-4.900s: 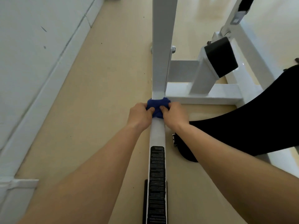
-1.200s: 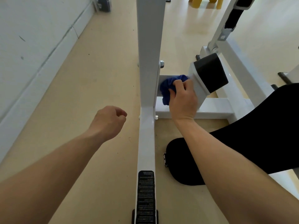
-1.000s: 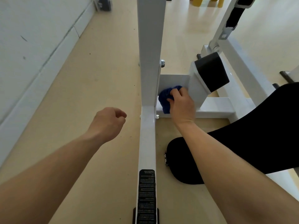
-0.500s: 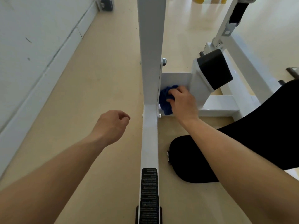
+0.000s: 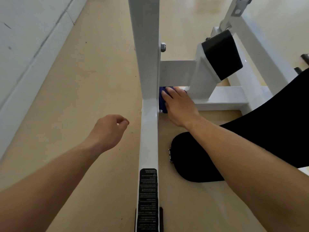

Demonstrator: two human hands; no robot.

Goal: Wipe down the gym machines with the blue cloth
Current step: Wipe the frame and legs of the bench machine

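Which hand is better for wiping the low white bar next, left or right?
Right. The right hand lies on the blue cloth, pressing it against the low crossbar beside the upright post. The left hand hangs over the floor across the post, fingers loosely curled, empty.

I am watching the right hand (image 5: 179, 106) pressing the blue cloth (image 5: 161, 99) with flattened fingers into the corner where the white upright post (image 5: 145, 47) is meeting the low cross beam (image 5: 225, 96). The left hand (image 5: 108, 131) is hanging loosely curled, holding nothing, over the floor (image 5: 83, 97) just left of the base rail (image 5: 149, 139).
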